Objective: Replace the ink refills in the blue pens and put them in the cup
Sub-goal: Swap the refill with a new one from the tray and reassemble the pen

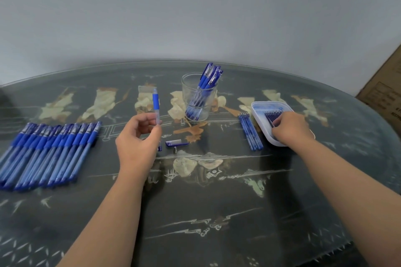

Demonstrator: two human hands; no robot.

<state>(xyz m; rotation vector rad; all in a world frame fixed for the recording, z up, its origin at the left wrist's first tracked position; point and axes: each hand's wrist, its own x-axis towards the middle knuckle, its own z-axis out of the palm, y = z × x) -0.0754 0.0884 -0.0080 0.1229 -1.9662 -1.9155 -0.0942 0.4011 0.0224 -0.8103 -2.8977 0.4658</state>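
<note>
Head view, near to far. My two forearms enter from the bottom of the frame over the dark patterned table [217, 212].

Centre left: my left hand [138, 138] pinches the pen barrel [156, 106] low down between thumb and fingertips, the other fingers loosely curled. The barrel stands nearly upright with its blue grip uppermost. Just right of that hand, on the table, lie a blue cap [176, 143] and a small metal tip [175, 149], so I judge the barrel to be open at its upper end.

Left edge: a row of pens [47, 154] lies side by side, waiting.

Centre right: my right hand [290, 129] reaches into the white tray [260, 104], fingers curled down onto the fresh refills [273, 115]. The fingertips are hidden, so I cannot tell whether one refill is yet pinched. The refills lie flat, their long axis running diagonally toward the upper left of the frame. A few loose refills [250, 132] lie just left of the tray.

Governing relation: the barrel is well apart to the left of the tray, upright, while the refill lies flat. I judge the right hand must carry one leftward and tip it vertical above the barrel's mouth.

Upper centre: the glass cup [186, 84] holds the finished pens [209, 76], leaning right.
</note>
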